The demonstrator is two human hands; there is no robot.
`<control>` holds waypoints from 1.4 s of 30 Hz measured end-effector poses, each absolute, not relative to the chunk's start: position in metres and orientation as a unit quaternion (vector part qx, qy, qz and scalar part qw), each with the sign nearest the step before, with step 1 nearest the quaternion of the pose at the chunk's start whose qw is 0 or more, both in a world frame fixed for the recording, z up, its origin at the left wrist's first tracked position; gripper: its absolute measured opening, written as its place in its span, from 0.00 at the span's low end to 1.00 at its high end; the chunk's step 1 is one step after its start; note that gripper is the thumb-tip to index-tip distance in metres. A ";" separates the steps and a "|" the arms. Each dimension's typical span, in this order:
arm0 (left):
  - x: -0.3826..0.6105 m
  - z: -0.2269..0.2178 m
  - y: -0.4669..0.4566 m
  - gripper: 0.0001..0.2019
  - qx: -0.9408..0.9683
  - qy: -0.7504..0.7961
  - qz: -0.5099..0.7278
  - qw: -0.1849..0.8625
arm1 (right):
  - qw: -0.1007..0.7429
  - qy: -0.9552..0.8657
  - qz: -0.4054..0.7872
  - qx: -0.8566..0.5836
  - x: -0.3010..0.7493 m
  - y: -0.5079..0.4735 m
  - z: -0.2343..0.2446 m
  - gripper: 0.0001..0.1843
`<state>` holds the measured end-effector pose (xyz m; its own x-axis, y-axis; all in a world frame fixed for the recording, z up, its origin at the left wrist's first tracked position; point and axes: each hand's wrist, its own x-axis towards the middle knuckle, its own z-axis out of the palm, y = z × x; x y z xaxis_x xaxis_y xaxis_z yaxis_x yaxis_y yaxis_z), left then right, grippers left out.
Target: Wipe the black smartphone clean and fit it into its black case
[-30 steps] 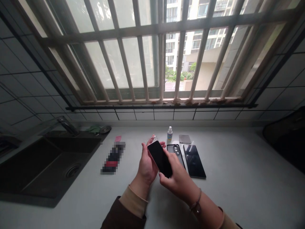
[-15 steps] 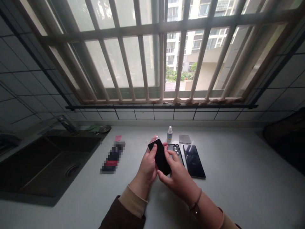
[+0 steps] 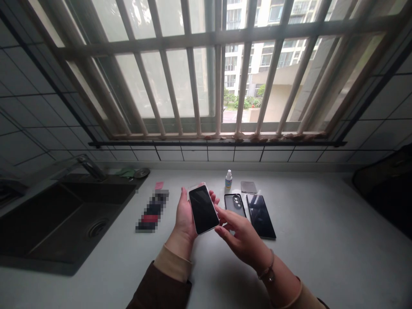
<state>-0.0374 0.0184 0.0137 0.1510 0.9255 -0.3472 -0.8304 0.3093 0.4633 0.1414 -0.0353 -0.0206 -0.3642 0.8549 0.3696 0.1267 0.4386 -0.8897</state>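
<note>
A black-screened smartphone (image 3: 204, 209) with a pale rim lies face up across my left palm. A clear phone case (image 3: 195, 186) shows past its top edge; how fully the phone sits inside it I cannot tell. My left hand (image 3: 186, 214) cradles both from beneath, thumb raised along the left side and fingertips showing at the right. My right hand (image 3: 238, 229) holds the phone's lower right edge with thumb and index finger. Just behind that hand, a black-rimmed phone case (image 3: 232, 201) with camera holes lies on the counter, partly covered by my fingers.
Right of the black-rimmed case lies a dark tablet-like device (image 3: 261, 216). Behind are a grey cloth (image 3: 249, 187) and a small white-capped bottle (image 3: 228, 180). A pixelated item (image 3: 152, 212) and pink slip (image 3: 159, 185) lie left, near the sink (image 3: 72, 257). A barred window rises behind.
The phone has turned flatter and moved slightly left, its screen now mostly uncovered. My left thumb has lifted off the screen, and my right fingers have slid to the lower right edge.
</note>
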 end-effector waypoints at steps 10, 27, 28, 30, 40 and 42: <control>-0.034 0.012 0.016 0.33 0.115 0.282 0.598 0.741 | 0.491 -0.576 0.537 -0.371 0.126 -0.040 -0.031 0.33; -0.033 0.019 0.008 0.32 0.195 0.242 0.606 0.732 | 0.446 -0.439 0.709 -0.325 0.126 -0.038 -0.025 0.29; -0.034 0.018 0.010 0.31 0.190 0.247 0.613 0.726 | 0.453 -0.439 0.698 -0.338 0.126 -0.037 -0.026 0.30; -0.037 0.015 0.016 0.27 0.175 0.269 0.633 0.704 | 0.467 -0.440 0.669 -0.375 0.127 -0.035 -0.031 0.33; -0.050 -0.004 0.034 0.12 0.153 0.367 0.653 0.644 | 0.470 -0.593 0.442 -0.482 0.139 -0.034 -0.031 0.30; -0.051 -0.004 0.033 0.12 0.154 0.361 0.658 0.643 | 0.466 -0.613 0.416 -0.484 0.139 -0.037 -0.027 0.29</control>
<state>-0.0510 0.0333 -0.0041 -0.1266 0.9570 -0.2610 -0.7347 0.0863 0.6728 0.1389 -0.0366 -0.0273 -0.0978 0.9807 0.1693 0.2064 0.1864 -0.9605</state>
